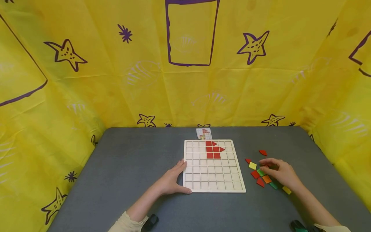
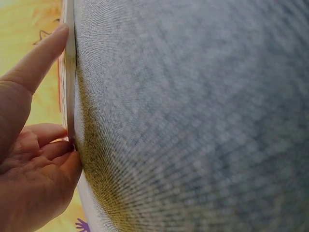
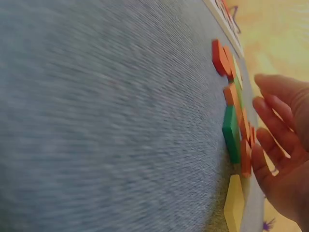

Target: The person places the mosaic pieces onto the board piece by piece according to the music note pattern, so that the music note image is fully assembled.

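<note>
The white grid board lies on the table, with several red squares and two pointed red tiles in its upper cells. My left hand touches the board's left edge, fingertips along the side and thumb at the near left corner; the left wrist view shows its fingers against the rim. Over a loose group of tiles at the right, my right hand hovers with fingers loosely bent. Nothing shows between its fingers. Below it lie a green tile, orange and red tiles, and a yellow tile.
Behind the board lies a small printed card with a coloured grid picture. One red tile sits apart, beyond the group. A yellow patterned cloth surrounds the dark grey table at its back and sides.
</note>
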{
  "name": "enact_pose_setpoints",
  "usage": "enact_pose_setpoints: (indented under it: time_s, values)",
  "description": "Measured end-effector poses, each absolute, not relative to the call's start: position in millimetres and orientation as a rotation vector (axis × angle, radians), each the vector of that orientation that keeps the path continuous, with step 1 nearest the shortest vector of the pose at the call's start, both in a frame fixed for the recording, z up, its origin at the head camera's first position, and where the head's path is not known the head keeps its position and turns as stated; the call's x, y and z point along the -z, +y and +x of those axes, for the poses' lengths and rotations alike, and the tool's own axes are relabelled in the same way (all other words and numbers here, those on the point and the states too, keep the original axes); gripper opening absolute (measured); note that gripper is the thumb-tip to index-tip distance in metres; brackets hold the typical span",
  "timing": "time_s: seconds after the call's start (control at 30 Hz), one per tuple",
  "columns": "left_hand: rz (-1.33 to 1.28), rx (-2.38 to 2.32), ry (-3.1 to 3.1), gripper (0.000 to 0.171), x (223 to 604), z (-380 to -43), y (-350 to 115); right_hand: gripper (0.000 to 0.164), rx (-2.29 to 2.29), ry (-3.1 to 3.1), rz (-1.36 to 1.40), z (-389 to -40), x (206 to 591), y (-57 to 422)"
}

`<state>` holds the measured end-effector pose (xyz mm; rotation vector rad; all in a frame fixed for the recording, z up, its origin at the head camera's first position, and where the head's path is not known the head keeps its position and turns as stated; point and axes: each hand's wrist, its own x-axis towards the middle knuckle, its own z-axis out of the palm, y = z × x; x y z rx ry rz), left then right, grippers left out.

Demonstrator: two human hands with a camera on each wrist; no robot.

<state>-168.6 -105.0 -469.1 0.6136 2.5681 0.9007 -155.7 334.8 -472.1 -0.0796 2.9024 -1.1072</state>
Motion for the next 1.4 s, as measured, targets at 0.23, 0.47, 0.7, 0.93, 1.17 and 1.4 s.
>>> enact_pose_setpoints:
  time_s: [0.23, 0.47, 0.7, 0.93, 1.17, 1.4]
  values:
    - [0.607, -0.893, 2.567, 0.11, 469.8, -168.8, -105.3, 0.026, 1.057, 2.959, -0.268, -145.5, 475.0, 322.7]
    - [0.611, -0.887, 2.57, 0.11, 470.2, -168.3, -105.0, 0.024, 0.928, 3.118, -0.48, -145.9, 478.5, 314.8]
    - [0.616, -0.885, 2.575, 0.11, 470.4, -168.4, -104.6, 0.024, 0.89, 3.204, -0.559, -149.2, 485.9, 309.2]
    - [0.615, -0.886, 2.575, 0.11, 469.9, -168.0, -105.2, 0.021, 0.95, 3.185, -0.39, -153.2, 484.7, 302.6]
    - [0.611, -0.89, 2.575, 0.11, 469.7, -168.6, -106.6, 0.027, 1.202, 3.02, -0.208, -170.7, 478.7, 270.4]
    - [0.631, -0.884, 2.58, 0.11, 473.7, -169.1, -106.9, 0.023, 1.158, 3.032, -0.347, -201.5, 484.3, 242.3]
